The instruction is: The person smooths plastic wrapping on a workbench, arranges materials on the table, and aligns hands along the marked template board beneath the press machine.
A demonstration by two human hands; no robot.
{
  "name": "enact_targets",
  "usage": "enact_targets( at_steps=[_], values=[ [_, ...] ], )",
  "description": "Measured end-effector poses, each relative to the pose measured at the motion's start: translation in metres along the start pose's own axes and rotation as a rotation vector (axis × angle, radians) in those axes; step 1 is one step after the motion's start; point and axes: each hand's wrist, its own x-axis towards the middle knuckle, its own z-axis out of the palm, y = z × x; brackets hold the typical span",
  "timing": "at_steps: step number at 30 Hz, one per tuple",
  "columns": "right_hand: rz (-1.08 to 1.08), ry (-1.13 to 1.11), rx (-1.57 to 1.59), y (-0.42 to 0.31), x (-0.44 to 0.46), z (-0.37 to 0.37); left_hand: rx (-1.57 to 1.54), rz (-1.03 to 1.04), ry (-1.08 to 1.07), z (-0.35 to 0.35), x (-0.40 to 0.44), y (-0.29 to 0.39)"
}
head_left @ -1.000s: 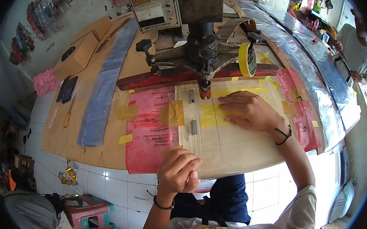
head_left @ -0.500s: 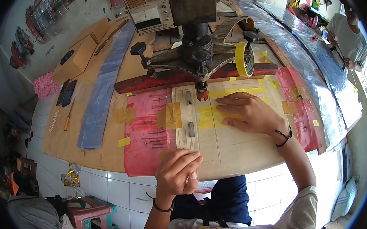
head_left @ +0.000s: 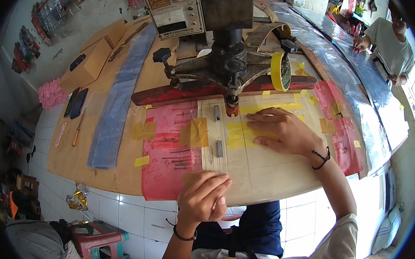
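My left hand (head_left: 204,196) is closed at the near edge of the board, fingertips pinching the end of a clear plastic strip (head_left: 221,165). My right hand (head_left: 284,131) lies flat with fingers spread over yellow tape (head_left: 238,134) on the pale work surface (head_left: 267,170). Left of it, two small grey metal bars, an upper bar (head_left: 217,113) and a lower bar (head_left: 219,148), rest along the strip. Above them hangs the press head (head_left: 231,107) with its red tip. A pink-red sheet (head_left: 169,158) held by brown tape (head_left: 195,132) lies beside the strip.
A red bar (head_left: 171,94) crosses behind my hands under the machine (head_left: 225,8). A yellow tape roll (head_left: 276,72) hangs on its arm. At left are blue plastic film (head_left: 115,104), a screwdriver (head_left: 76,134) and phones (head_left: 78,103). Another person (head_left: 391,46) stands at back right.
The view has shifted slightly, so the machine appears a little further right. My hands keep nearly the same pose on the work. The other person's hand has moved outward over the far sheets.
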Motion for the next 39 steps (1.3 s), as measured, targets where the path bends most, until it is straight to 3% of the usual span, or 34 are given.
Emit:
enact_targets(
  at_steps=[39],
  values=[
    [-0.002, -0.017, -0.006, -0.0022, -0.0013, -0.0001, 0.015, -0.020, -0.001, -0.0003, 0.0005, 0.0029]
  ],
)
